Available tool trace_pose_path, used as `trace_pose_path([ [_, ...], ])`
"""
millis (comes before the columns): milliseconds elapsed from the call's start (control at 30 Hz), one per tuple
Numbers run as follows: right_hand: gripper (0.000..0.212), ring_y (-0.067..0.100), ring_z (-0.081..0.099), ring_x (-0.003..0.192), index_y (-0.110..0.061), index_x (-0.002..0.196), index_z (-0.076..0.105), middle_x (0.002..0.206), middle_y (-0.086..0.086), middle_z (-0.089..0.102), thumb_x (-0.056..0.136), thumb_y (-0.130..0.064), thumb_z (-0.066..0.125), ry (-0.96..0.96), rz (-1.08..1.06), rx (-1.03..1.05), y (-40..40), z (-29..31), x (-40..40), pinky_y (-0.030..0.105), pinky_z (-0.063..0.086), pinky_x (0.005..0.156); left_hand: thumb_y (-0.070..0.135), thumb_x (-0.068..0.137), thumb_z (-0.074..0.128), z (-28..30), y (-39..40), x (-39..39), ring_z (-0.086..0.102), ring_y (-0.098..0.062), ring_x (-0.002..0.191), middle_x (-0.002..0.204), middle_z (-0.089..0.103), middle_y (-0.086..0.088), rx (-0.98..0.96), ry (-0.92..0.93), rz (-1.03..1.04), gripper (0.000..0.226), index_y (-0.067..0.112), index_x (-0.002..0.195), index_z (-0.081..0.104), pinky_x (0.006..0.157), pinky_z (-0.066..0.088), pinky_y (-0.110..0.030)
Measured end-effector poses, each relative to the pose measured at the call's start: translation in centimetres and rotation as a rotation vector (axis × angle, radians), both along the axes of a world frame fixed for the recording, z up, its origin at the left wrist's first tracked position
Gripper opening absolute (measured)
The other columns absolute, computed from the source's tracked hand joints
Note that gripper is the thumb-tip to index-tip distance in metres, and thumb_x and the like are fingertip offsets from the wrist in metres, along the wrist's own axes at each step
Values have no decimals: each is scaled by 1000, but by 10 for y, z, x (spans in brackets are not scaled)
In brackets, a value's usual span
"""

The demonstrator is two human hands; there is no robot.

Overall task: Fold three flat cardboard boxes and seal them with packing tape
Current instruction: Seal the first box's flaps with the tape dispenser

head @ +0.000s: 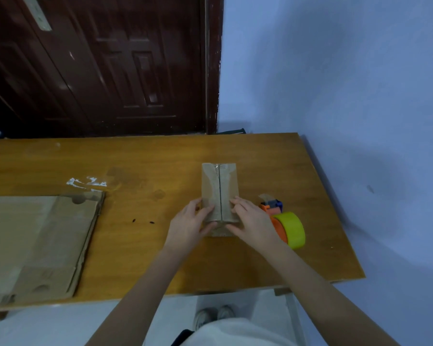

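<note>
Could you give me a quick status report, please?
Both hands, left and right, hold the folded box at its near end. Tape dispenser idle beside. Nothing obstructing.

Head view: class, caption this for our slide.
Both hands, left and right, hold a small cardboard box beside the tape dispenser.
</note>
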State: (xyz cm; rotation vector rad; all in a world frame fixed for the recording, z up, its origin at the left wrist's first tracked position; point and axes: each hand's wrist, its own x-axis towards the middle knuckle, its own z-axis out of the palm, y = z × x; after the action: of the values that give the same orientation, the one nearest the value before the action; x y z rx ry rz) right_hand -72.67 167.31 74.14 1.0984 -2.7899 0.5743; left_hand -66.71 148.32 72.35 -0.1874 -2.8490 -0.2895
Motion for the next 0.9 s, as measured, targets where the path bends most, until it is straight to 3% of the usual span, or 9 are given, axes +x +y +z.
trace_pose_path([
  [100, 37, 30, 58, 116, 0, 96, 67, 119, 16, 64, 70, -20, 83, -29, -6, -66, 1, -3, 2, 43, 51, 93, 36, 57, 89, -6, -3, 4, 66, -23, 64, 86, 67, -12, -123, 50, -33, 68, 14, 117, 67, 48, 52, -29],
  [200, 37, 26, 53, 123, -1, 103, 66, 126, 13, 61, 75, -23, 79, -58, -15, -95, 3, -4, 1, 38, 45, 100, 37, 63, 86, -11, -1, 8, 58, -18, 54, 68, 59, -2, -50, 56, -10, 70, 19, 126, 62, 45, 44, -25],
  [300, 38, 23, 51, 126, -4, 103, 67, 128, 10, 60, 75, -29, 78, -53, -21, -88, 5, -3, 1, 39, 47, 100, 55, 64, 79, -9, 4, 11, 59, -16, 59, 73, 60, 0, -25, -14, 14, 78, 22, 131, 56, 49, 44, -27],
  [400, 39, 23, 56, 120, -4, 94, 68, 122, 10, 64, 71, -32, 81, -46, -42, -103, 0, -2, 3, 37, 51, 93, 66, 75, 61, 2, 13, 7, 58, -15, 54, 69, 61, 0, -57, -36, 78, 66, 21, 124, 60, 49, 38, -23],
  [567, 35, 24, 54, 122, -4, 98, 70, 124, 9, 63, 70, -22, 82, -123, -19, -89, 1, -2, -10, 40, 46, 101, 55, 95, 37, 4, 10, -8, 63, -25, 77, 98, 62, -5, -202, -227, 90, 55, 24, 140, 34, 59, 37, -29],
  [700, 37, 18, 49, 128, -7, 105, 70, 131, 5, 59, 74, -25, 80, -195, 41, -98, 11, -3, -17, 32, 37, 108, 46, 97, 42, 9, -1, -10, 63, -28, 78, 99, 64, -7, -149, -243, -17, 52, 19, 141, 38, 60, 40, -31],
  [800, 35, 14, 44, 131, -8, 109, 69, 135, 3, 55, 77, -22, 77, -232, 75, -111, 16, -3, -18, 31, 34, 110, 32, 85, 70, 11, -7, -7, 60, -23, 54, 77, 66, -8, -182, -179, -151, 52, 9, 129, 55, 46, 40, -25],
  [833, 34, 14, 42, 132, -8, 110, 69, 136, 2, 54, 78, -20, 76, -234, 88, -107, 17, -3, -18, 31, 34, 111, 30, 86, 69, 9, -8, -7, 60, -23, 55, 79, 66, -9, -195, -177, -161, 54, 8, 132, 53, 47, 38, -25],
  [900, 32, 13, 40, 133, -8, 111, 67, 138, 2, 52, 81, -17, 74, -237, 117, -100, 20, -2, -19, 31, 33, 111, 28, 98, 49, 4, -10, -6, 61, -25, 75, 102, 63, -9, -202, -210, -150, 56, 12, 148, 27, 59, 35, -28],
])
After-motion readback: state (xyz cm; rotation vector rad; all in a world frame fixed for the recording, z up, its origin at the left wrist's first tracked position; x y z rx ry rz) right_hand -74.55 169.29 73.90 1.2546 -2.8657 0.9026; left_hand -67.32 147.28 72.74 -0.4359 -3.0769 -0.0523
